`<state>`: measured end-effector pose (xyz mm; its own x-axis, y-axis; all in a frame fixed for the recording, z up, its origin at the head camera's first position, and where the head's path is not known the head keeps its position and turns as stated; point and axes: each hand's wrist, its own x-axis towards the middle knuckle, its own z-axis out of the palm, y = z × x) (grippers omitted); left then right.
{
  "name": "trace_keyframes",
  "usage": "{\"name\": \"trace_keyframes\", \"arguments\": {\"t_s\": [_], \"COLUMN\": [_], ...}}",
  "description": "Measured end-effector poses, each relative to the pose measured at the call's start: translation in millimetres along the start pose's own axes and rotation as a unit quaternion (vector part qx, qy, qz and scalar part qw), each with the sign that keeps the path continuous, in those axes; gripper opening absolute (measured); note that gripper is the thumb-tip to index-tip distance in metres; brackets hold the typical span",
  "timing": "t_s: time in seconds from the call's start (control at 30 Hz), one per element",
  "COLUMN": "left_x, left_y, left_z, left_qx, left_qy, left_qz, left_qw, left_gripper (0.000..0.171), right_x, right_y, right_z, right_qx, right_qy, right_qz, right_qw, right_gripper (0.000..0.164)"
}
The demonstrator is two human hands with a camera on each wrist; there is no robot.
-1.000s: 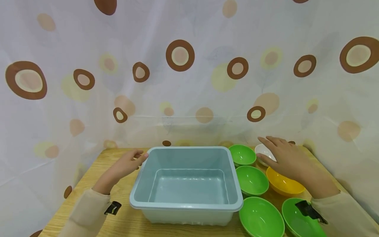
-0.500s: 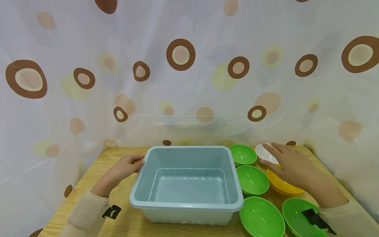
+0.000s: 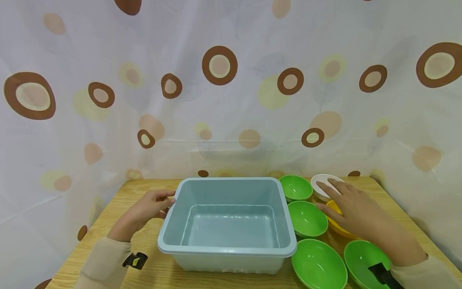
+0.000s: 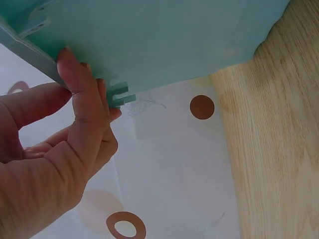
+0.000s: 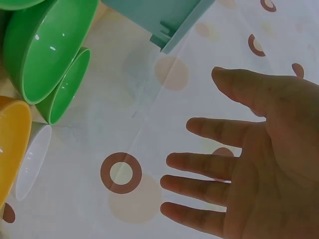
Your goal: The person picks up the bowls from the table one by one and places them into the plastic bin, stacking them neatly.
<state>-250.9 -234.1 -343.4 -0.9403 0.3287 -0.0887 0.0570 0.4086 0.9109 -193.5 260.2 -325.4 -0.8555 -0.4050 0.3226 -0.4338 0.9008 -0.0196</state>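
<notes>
A pale blue plastic basin [image 3: 231,251] stands in the middle of the table with nothing inside it. My left hand [image 3: 148,206] pinches its left rim, thumb on one side and fingers curled under the other, as the left wrist view shows. Over the bowls on the right hovers my right hand [image 3: 355,208], fingers spread and holding nothing. Beneath it the yellow bowl [image 3: 335,226] is partly hidden. Just beyond its fingertips lies the white bowl [image 3: 323,180], also partly covered in the head view.
Several green bowls [image 3: 308,218] stand in a column along the basin's right side. Another green bowl [image 3: 364,261] sits near the right forearm. Wooden table [image 3: 144,265] shows left of the basin. A patterned curtain [image 3: 231,112] hangs behind and at the sides.
My left hand has come down onto the basin's left rim and taken hold of it. My right hand has lowered slightly toward the yellow bowl, uncovering more of the white one.
</notes>
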Motion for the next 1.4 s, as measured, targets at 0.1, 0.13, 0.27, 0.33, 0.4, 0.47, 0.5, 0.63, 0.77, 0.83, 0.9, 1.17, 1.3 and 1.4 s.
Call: {"name": "trace_keyframes", "arguments": {"t_s": [0.1,0.13,0.27,0.33,0.4,0.47,0.5,0.63,0.77,0.83,0.9,1.17,1.3,1.4], "left_x": [-0.4,-0.5,-0.3,-0.3,-0.8,-1.5,-1.9,-3.1,-3.5,-3.7,-3.7,-3.4,-1.4,-0.2], "left_y": [-2.0,-2.5,-4.2,-5.1,-6.1,-7.2,-7.7,-8.9,-8.3,-7.6,-7.1,-9.2,-11.6,-12.1], "left_z": [-1.1,-1.2,-1.7,-2.0,-2.4,-2.9,-3.1,-3.1,-1.5,-0.5,0.3,2.6,2.9,2.9], "left_qx": [-0.012,-0.015,-0.025,-0.028,-0.029,-0.030,-0.030,-0.028,-0.024,-0.022,-0.024,-0.031,-0.029,-0.028], "left_qy": [-0.003,-0.002,0.004,0.007,0.011,0.016,0.018,0.030,0.043,0.047,0.051,0.049,0.050,0.050], "left_qz": [-0.011,-0.016,-0.023,-0.024,-0.024,-0.025,-0.024,-0.023,-0.025,-0.024,-0.024,-0.024,-0.025,-0.025], "left_qw": [0.9999,0.9998,0.9994,0.9993,0.9992,0.9991,0.9991,0.9989,0.9985,0.9984,0.9981,0.9980,0.9980,0.9980], "left_gripper": [0.044,0.044,0.048,0.048,0.050,0.050,0.050,0.050,0.047,0.046,0.044,0.042,0.043,0.043], "right_x": [-3.2,-4.5,-10.0,-13.4,-16.5,-20.5,-22.5,-31.6,-38.5,-41.2,-43.0,-46.3,-49.9,-53.6], "right_y": [-4.1,-5.7,-12.1,-16.1,-20.1,-25.1,-27.7,-37.2,-42.1,-43.5,-44.2,-47.2,-47.8,-47.7], "right_z": [2.3,3.0,4.2,5.2,7.5,10.6,12.3,21.4,31.5,35.9,40.0,52.5,57.2,60.7], "right_qx": [0.000,0.002,0.005,0.011,0.012,0.022,0.027,0.043,0.049,0.057,0.067,0.098,0.113,0.113], "right_qy": [0.000,-0.003,-0.019,-0.017,0.003,0.011,0.009,-0.032,-0.068,-0.085,-0.105,-0.173,-0.177,-0.163], "right_qz": [-0.003,-0.001,0.013,0.010,-0.013,-0.027,-0.029,-0.002,0.020,0.027,0.034,0.056,0.054,0.038], "right_qw": [1.000,1.000,1.000,1.000,1.000,0.999,0.999,0.999,0.996,0.994,0.992,0.978,0.976,0.979], "right_gripper": [0.056,0.056,0.056,0.057,0.058,0.059,0.059,0.063,0.063,0.063,0.065,0.079,0.090,0.099]}}
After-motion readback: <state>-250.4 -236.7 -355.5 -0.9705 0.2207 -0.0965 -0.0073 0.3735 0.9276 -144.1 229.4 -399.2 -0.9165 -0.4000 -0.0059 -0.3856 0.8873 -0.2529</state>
